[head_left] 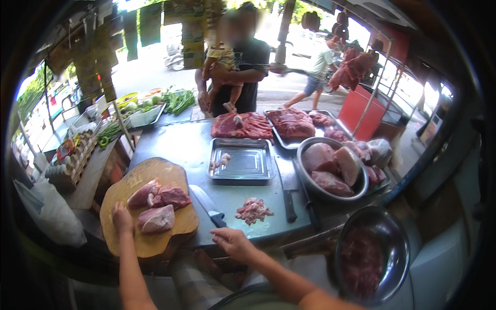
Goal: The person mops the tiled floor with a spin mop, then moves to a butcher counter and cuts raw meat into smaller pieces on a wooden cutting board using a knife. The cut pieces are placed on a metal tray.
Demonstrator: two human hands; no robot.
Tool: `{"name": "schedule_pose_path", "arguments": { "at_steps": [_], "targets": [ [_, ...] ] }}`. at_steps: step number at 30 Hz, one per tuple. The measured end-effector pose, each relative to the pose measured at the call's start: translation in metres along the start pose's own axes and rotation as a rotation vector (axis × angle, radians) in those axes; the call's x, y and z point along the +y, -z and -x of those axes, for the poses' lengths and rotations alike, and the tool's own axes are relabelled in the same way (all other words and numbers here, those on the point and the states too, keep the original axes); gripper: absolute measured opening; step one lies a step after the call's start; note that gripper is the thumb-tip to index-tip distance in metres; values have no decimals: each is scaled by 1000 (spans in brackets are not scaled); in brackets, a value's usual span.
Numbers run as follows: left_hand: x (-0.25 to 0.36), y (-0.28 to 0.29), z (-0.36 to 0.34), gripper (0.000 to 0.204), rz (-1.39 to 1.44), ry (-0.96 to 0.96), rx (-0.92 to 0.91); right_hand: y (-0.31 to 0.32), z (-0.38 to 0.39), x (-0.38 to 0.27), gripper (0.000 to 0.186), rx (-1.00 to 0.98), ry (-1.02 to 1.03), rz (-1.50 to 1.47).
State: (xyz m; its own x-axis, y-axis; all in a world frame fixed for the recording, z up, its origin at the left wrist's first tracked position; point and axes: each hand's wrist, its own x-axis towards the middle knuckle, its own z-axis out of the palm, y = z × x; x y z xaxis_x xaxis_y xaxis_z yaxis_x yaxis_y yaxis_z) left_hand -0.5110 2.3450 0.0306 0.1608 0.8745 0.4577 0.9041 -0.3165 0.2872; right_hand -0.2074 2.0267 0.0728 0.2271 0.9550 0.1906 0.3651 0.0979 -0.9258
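My left hand (122, 219) rests on the round wooden chopping board (178, 173), beside several cuts of raw meat. Its fingers look loosely bent, with nothing visible in them. A paler, rounded meat piece (156, 219) lies closest to it, and two darker meat pieces (173, 197) are behind. My right hand (235, 243) hovers by the table's front edge, fingers extended leftward and holding nothing I can see. Just beyond its fingertips is the dark handle of a broad-bladed knife (206, 204), lying beside the board. Meat scraps (253, 211) form a small pile ahead of that hand.
A metal tray (243, 175) holds a few scraps. Two more knives (289, 199) lie beside a metal bowl of meat (335, 195). Large meat slabs (241, 126) line the back. Another bowl (400, 258) sits low right. A person (253, 57) carrying a child stands across the table.
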Motion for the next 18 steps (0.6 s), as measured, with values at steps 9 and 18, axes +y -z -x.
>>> {"name": "schedule_pose_path", "arguments": {
  "at_steps": [9, 18],
  "targets": [
    [17, 14, 3, 19, -28, -5, 57, 46, -106, 14, 113, -115, -120, -1342],
    [20, 15, 5, 19, -40, 16, 56, 68, -248, 18, 119, 92, -96, -1424]
  ]
}}
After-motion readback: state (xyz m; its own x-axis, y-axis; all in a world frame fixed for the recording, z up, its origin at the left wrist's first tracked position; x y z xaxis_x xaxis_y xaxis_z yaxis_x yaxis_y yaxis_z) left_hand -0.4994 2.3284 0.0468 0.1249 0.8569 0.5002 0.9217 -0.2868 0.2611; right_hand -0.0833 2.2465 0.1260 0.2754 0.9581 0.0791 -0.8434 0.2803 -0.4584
